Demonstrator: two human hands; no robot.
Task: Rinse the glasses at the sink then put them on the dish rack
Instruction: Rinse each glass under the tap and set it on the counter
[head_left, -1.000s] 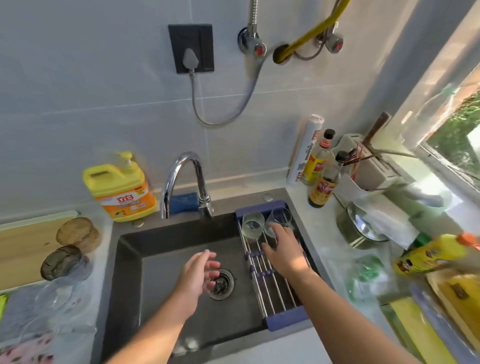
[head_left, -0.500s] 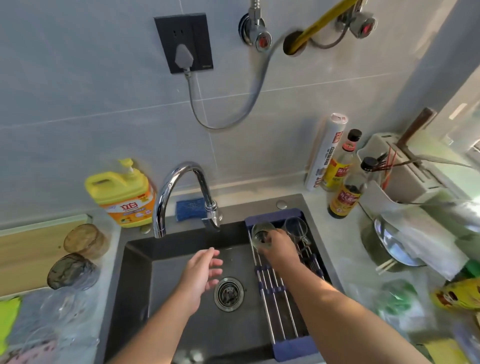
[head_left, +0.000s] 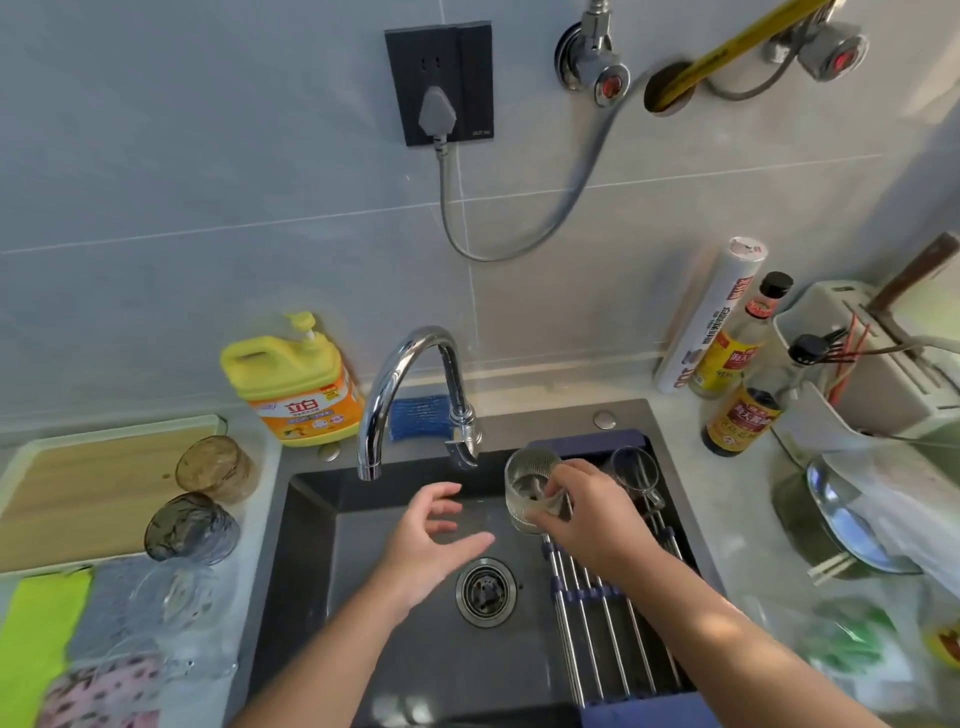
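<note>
right hand (head_left: 597, 525) grips one ribbed glass (head_left: 532, 491) above the dish rack (head_left: 613, 649), at its left edge; one clear glass (head_left: 634, 475) stands on it. left hand (head_left: 431, 540) spread above dark sink (head_left: 322, 571). two tinted glasses (head_left: 213, 467) on counter (head_left: 257, 545); grey tiled wall (head_left: 208, 182).

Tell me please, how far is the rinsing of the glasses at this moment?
Done, it seems: one clear glass stands on the dish rack. In hand: the right grip holds a ribbed glass by the faucet, which shows no running water. Left: two tinted glasses wait on the left counter.
</note>
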